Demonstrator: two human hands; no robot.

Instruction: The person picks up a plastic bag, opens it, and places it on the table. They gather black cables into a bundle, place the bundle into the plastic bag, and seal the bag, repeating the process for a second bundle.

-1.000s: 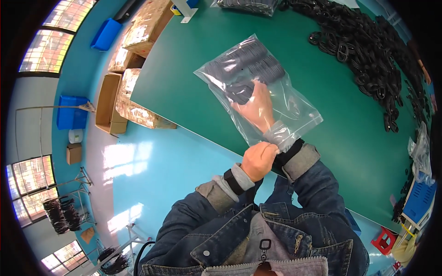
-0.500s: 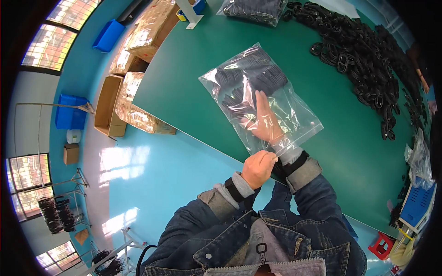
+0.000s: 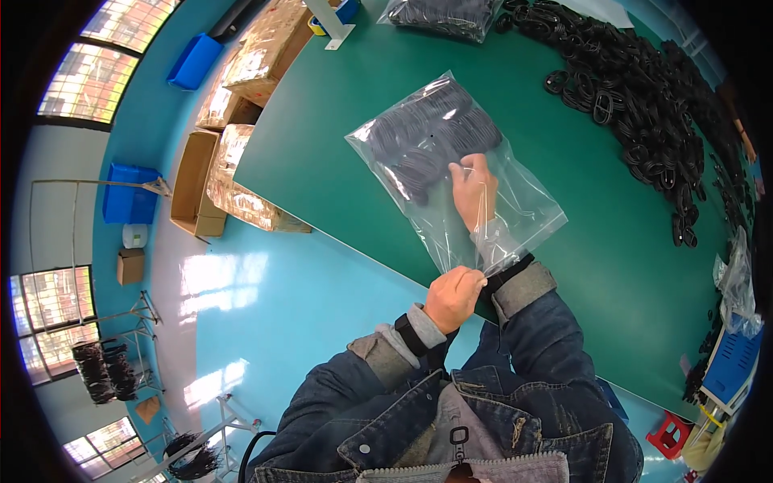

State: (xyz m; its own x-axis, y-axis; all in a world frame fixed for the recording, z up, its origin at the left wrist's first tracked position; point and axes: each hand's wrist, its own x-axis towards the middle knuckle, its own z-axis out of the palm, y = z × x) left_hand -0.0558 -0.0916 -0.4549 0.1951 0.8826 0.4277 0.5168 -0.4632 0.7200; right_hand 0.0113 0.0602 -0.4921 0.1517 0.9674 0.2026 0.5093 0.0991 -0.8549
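A clear plastic bag (image 3: 515,189) lies tilted on the green table, its far half filled with rows of coiled black cables (image 3: 427,129). My left hand (image 3: 453,298) pinches the near edge of the bag's mouth at the table's front edge. My right hand (image 3: 475,197) is inside the bag, the wrist passing through the mouth. Its fingers are curled in against the nearest coils, with the thumb on the left side. The fingertips are hidden, so what they hold, if anything, does not show.
A long heap of coiled black cables (image 3: 636,113) covers the table's right side. Another filled bag (image 3: 443,18) lies at the far edge, near a white metal post (image 3: 330,24). Cardboard boxes (image 3: 241,173) stand left of the table; a blue device (image 3: 733,362) sits at right.
Inside the bag, my right hand has gone from flat and outstretched to curled fingers by the coils. The coils at the near left now lie more upright and together. My left hand keeps its grip.
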